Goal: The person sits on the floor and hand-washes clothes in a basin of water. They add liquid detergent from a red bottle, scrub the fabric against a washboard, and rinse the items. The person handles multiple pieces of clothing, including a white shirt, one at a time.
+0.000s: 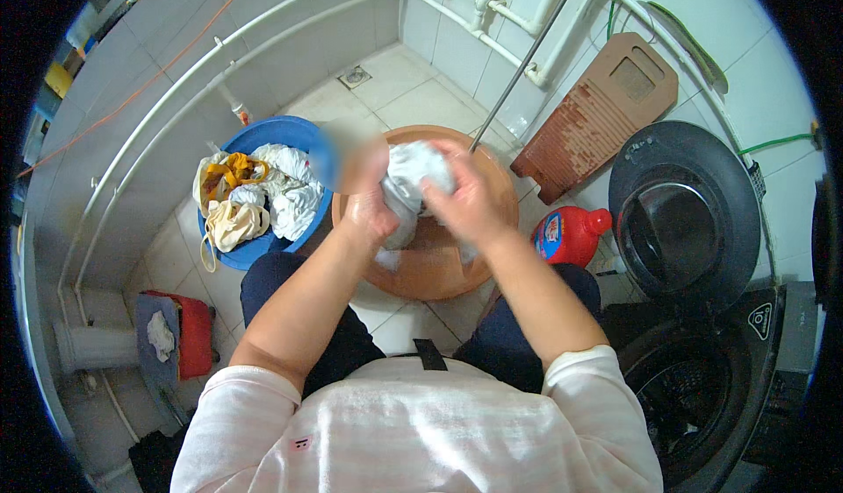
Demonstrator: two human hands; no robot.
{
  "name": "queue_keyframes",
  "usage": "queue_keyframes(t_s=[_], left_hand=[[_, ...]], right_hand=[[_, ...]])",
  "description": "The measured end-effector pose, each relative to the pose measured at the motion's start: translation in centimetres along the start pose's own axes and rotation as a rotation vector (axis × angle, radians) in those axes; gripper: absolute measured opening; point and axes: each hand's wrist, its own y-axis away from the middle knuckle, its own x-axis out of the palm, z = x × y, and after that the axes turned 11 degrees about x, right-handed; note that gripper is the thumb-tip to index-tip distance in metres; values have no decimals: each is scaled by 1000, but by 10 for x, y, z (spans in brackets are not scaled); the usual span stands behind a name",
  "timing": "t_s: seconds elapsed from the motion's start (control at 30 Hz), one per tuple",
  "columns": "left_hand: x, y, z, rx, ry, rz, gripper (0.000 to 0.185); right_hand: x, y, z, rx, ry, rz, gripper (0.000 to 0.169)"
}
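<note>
Both hands are raised over an orange-brown plastic basin (431, 279) that stands on the floor between the knees. My left hand (369, 197) grips a wet white cloth (415, 170) from its left side; a blurred patch hides part of the fingers. At the cloth's right side my right hand (464, 193) holds on with fingers and thumb, smeared by motion. The cloth's lower end hangs toward the basin. To the left stands a blue basin (316, 220) heaped with crumpled white clothes (290, 203), a cream cloth with straps (236, 224) and a yellow-orange fabric strip (240, 169).
A red detergent bottle (571, 236) is right of the orange-brown basin. Behind it a brown washboard (593, 117) leans at the wall, beside a front-loading washer (685, 387) with its round door (685, 216) open. A metal rod (527, 65) slants behind the basin. A red-and-grey stool-like object (191, 335) stands left.
</note>
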Motion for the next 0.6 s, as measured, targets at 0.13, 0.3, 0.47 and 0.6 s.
queue_keyframes(t_s=[0.13,0.3,0.47,0.6], left_hand=[[-41,-7,21,24,303,607,38],[11,15,31,-48,-9,-83,37],[-59,-37,12,-297,297,639,29],[13,-3,21,84,-122,-66,28]], right_hand=[[42,23,18,-481,511,104,22],[20,-21,-22,50,533,-319,21],[45,-1,-8,-430,512,-99,19],[29,-24,-35,-173,557,-287,20]])
